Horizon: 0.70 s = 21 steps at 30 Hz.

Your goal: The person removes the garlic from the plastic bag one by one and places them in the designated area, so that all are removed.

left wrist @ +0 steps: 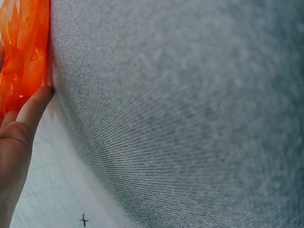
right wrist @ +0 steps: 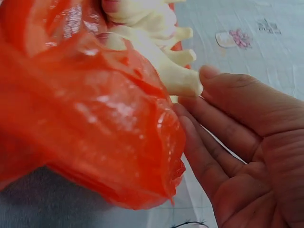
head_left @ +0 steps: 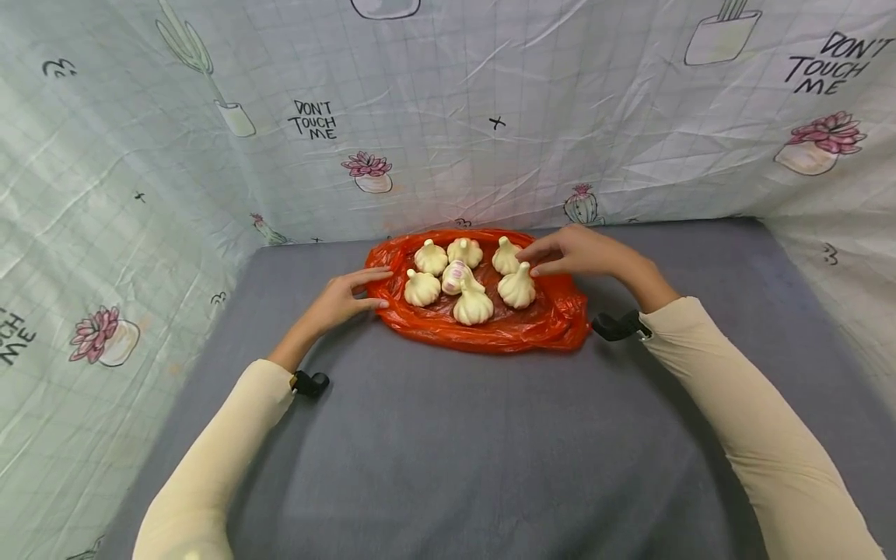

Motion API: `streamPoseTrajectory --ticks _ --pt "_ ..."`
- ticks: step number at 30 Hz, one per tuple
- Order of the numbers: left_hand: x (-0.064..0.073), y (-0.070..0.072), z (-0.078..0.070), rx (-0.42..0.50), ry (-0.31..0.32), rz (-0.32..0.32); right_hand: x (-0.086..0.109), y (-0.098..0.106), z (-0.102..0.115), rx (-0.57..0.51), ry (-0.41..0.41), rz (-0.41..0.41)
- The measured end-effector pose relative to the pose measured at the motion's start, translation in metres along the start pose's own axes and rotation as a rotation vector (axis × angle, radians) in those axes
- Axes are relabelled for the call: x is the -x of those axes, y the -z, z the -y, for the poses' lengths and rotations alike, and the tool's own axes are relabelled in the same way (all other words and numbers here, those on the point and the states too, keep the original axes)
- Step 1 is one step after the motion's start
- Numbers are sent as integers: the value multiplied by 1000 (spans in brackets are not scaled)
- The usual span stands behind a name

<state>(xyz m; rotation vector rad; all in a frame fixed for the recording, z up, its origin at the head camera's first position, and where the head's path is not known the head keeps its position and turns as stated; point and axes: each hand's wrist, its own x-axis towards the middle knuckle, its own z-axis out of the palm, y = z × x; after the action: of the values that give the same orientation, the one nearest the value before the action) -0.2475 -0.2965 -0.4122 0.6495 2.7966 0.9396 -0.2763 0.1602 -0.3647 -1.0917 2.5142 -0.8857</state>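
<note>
Several pale garlic bulbs (head_left: 473,305) sit in an orange-red plastic bag (head_left: 462,336) whose rim is spread low around them. My left hand (head_left: 341,297) is at the bag's left end, thumb and fingers apart and touching its edge. In the left wrist view a fingertip (left wrist: 46,91) meets the plastic. My right hand (head_left: 584,253) reaches over the bag's right side, beside the two rightmost bulbs. There its thumb (right wrist: 228,83) is against the stem of a garlic bulb (right wrist: 178,78), its other fingers stretched out behind; no firm grip shows.
The bag lies on a grey cloth-covered table (head_left: 448,435), near its back edge. Behind and at the sides hangs a pale curtain (head_left: 434,93) printed with potted plants and words. Small black devices (head_left: 616,327) are strapped at both wrists.
</note>
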Motion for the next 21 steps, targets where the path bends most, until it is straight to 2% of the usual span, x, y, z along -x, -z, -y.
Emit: streamPoseTrajectory --ticks 9,21 --pt "-3 -1 -2 9 -6 8 -9 -5 -12 -76 -85 -17" --pt "-5 -3 -1 20 -14 6 -10 -7 -12 -122 -133 -50"
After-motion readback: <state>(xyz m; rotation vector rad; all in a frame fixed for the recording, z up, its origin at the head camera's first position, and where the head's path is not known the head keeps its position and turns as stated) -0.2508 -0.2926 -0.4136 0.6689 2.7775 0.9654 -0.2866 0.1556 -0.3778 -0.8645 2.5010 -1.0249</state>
